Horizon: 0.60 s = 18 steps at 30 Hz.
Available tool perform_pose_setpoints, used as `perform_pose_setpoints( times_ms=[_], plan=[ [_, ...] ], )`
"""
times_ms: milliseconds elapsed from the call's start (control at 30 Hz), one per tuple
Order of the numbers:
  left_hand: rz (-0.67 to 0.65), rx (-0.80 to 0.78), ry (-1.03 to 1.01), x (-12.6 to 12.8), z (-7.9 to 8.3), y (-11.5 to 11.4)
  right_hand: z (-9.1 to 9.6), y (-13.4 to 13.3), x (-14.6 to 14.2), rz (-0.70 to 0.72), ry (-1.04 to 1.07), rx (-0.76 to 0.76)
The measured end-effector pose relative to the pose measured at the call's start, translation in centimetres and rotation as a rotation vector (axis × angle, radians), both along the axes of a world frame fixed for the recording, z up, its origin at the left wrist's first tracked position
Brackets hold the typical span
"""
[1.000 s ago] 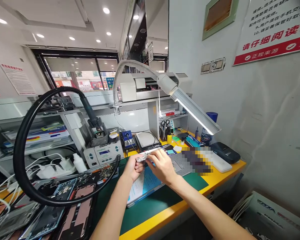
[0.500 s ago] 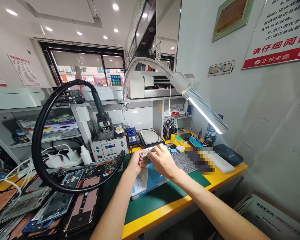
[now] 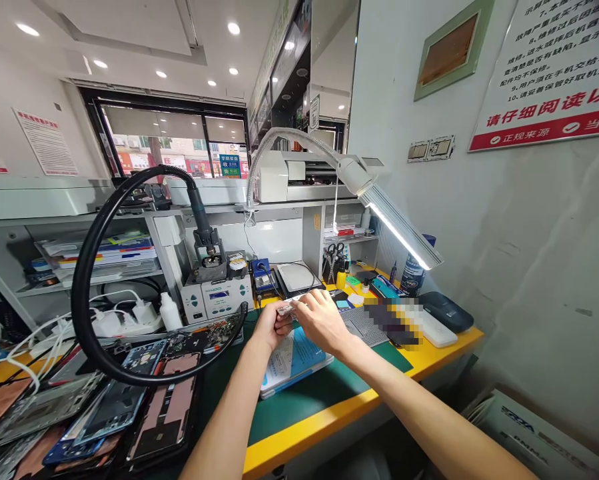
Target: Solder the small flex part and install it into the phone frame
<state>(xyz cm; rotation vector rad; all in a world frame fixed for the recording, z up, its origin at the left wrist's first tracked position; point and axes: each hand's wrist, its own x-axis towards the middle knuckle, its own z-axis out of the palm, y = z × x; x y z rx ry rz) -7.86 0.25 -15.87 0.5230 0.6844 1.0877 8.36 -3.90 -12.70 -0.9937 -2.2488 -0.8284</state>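
Note:
My left hand (image 3: 269, 326) and my right hand (image 3: 320, 320) meet over the green mat (image 3: 299, 407), both closed on a small silvery metal part (image 3: 288, 308) held between them. The left fingers grip its left end, the right fingers cover its right end. Under the hands lies a blue and white booklet (image 3: 292, 362). What the part is exactly I cannot make out.
A hot-air station (image 3: 218, 293) with a looping black hose (image 3: 86, 280) stands at the left. Opened phone frames (image 3: 129, 400) pile up at the lower left. A desk lamp (image 3: 399, 227) hangs over the bench. Tools, bottles and a dark case (image 3: 446, 311) crowd the right side by the wall.
The view has shifted a little; the hands stay together on the metal part, which looks shorter and more covered by the fingers than a second ago.

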Motion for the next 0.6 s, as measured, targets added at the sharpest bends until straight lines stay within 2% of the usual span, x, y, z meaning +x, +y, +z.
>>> perform_pose_setpoints(
  times_ms=[400,600],
  plan=[
    [0.009,-0.017,0.002,-0.21,-0.05,0.01,-0.14,0.56,-0.23,0.029,-0.098,-0.065],
    [0.031,-0.022,0.005,-0.11,-0.17,0.03,-0.27,0.78,0.07,0.043,-0.017,-0.055]
  ],
)
